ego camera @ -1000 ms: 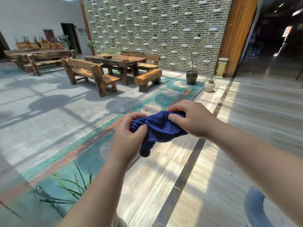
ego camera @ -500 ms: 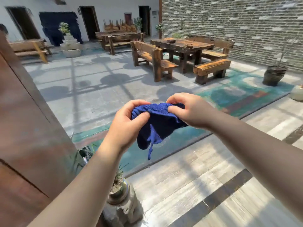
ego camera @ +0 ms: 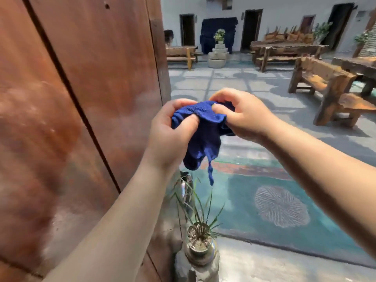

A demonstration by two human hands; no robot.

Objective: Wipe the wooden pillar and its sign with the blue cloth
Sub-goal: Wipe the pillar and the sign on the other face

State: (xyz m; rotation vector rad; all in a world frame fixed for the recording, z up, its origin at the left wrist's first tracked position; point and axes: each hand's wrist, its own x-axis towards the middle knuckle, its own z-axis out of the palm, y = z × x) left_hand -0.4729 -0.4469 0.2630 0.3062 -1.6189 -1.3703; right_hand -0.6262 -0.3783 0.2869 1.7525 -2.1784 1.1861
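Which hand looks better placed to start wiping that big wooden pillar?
Probably the left hand: it grips the blue cloth right beside the wooden pillar, while the right hand is farther from the wood.

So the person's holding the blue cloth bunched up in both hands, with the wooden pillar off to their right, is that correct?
Not quite. In the head view both the left hand and the right hand do hold the bunched blue cloth, but the wooden pillar stands to their left, not their right. The cloth is not touching it yet.
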